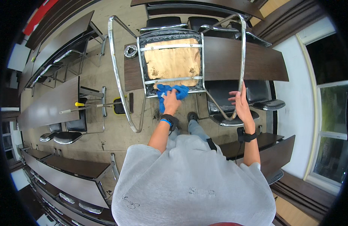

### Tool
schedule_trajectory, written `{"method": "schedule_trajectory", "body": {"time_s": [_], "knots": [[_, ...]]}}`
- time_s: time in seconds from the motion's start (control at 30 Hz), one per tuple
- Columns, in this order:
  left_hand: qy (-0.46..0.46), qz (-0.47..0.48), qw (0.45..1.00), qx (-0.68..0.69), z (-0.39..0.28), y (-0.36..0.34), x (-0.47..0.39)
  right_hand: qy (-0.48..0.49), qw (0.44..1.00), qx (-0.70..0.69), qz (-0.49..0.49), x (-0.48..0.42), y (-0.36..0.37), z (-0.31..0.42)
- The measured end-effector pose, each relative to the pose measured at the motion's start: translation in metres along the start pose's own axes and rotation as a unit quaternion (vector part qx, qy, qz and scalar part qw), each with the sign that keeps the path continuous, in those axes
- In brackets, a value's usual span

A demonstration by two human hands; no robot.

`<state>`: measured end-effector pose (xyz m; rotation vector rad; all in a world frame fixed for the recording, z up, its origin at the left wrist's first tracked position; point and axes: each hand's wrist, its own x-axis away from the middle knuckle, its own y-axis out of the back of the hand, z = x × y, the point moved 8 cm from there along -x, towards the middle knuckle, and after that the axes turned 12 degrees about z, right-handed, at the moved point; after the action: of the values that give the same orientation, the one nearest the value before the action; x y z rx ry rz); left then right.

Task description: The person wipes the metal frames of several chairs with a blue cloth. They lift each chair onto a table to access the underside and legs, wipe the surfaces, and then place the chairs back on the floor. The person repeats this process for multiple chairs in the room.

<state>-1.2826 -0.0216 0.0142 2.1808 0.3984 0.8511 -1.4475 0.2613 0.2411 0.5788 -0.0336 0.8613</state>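
An upturned chair with a chromed tube frame (114, 56) lies across a dark wood-grain table (227, 56) in front of me. The plywood underside of its seat (172, 62) faces up, with two metal crossbars and dark stains near the lower one. My left hand (171, 103) presses a bunched blue cloth (178, 91) against the near edge of the seat frame. On the right, my right hand (242, 106) rests against the chair's tubular leg with its fingers spread, not wrapped around it.
A roll of tape (131, 51) sits on the table left of the chair. Black padded chairs (224, 97) stand close on the right. A long-handled dustpan (119, 106) is on the stained tile floor (106, 141). More tables (52, 101) stand leftward; a window (333, 113) is at right.
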Motion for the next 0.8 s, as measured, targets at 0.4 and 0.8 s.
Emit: {"method": "schedule_trajectory", "body": {"time_s": [0.4,0.8], "knots": [[-0.216,0.019,0.968,0.123,-0.111,-0.104,-0.026,0.067,0.985,-0.119,0.109,-0.005,0.007,-0.021],[-0.138,0.211,0.690,0.678,-0.252,-0.031,0.015,0.110,0.967,-0.230,0.017,-0.104,-0.008,-0.083]]}}
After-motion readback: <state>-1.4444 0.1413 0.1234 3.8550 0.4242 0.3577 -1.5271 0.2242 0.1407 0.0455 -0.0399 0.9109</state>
